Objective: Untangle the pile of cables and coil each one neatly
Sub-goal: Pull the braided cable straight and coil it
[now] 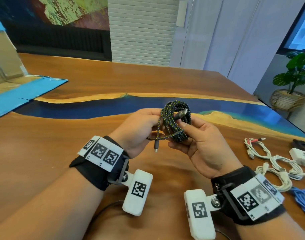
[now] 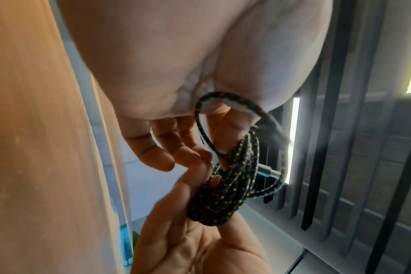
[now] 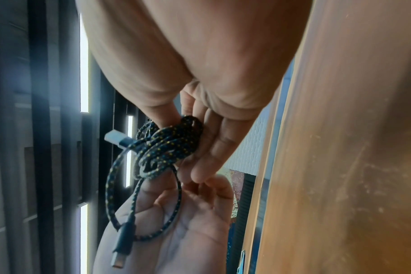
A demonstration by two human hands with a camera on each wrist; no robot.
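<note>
Two hands above wooden counter (image 1: 79, 135) with blue resin band running across. White brick wall, painted mural behind; potted plant (image 1: 294, 71) in woven basket at right. Opened cardboard box (image 1: 4, 54) with blue flap on counter far left, contents not visible. Left hand (image 1: 139, 129) and right hand (image 1: 202, 146) both grip coiled black braided cable (image 1: 176, 123), fingers (image 2: 162, 148) curled round loops, one plug end dangling. White cables (image 1: 276, 163), blue cable (image 1: 302, 196), white charger (image 1: 300, 156) lying on counter at right.
</note>
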